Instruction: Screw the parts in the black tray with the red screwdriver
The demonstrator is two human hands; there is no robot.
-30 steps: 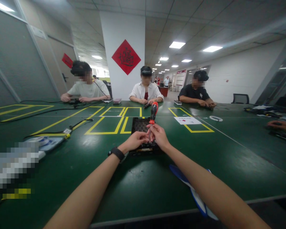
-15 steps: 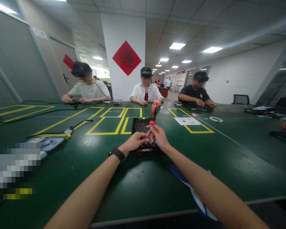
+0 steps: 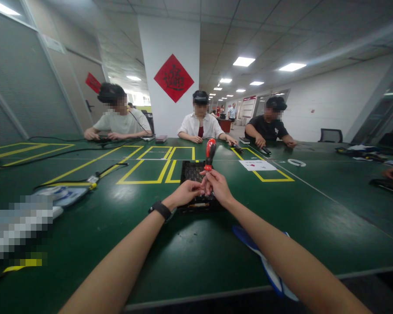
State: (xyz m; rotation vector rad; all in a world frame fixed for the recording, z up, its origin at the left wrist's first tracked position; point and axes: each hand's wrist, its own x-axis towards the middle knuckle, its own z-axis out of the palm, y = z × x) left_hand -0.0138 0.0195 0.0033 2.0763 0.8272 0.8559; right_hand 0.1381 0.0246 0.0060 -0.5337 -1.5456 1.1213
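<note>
A screwdriver (image 3: 210, 153) with a red and black handle stands nearly upright, handle at the top, over a black basket (image 3: 187, 171) on the green table. The fingers of my right hand (image 3: 217, 185) are closed round its shaft just under the handle. Close beside it, my left hand (image 3: 187, 193), with a black watch on the wrist, has its fingers pinched together near the lower shaft. What that hand grips is too small to make out. My hands hide the shaft's tip and part of the basket's inside.
Blue and white insole-like pieces (image 3: 271, 270) lie under my right forearm. A white paper (image 3: 257, 165) and a white ring (image 3: 296, 162) are at the right. Cables and a bag-like item (image 3: 63, 195) lie left. Three people sit across the table.
My hands and the screwdriver look almost unmoved. Across the table, the middle person's hand has reached right to a dark object, and the right person's hand has shifted left to another dark object.
</note>
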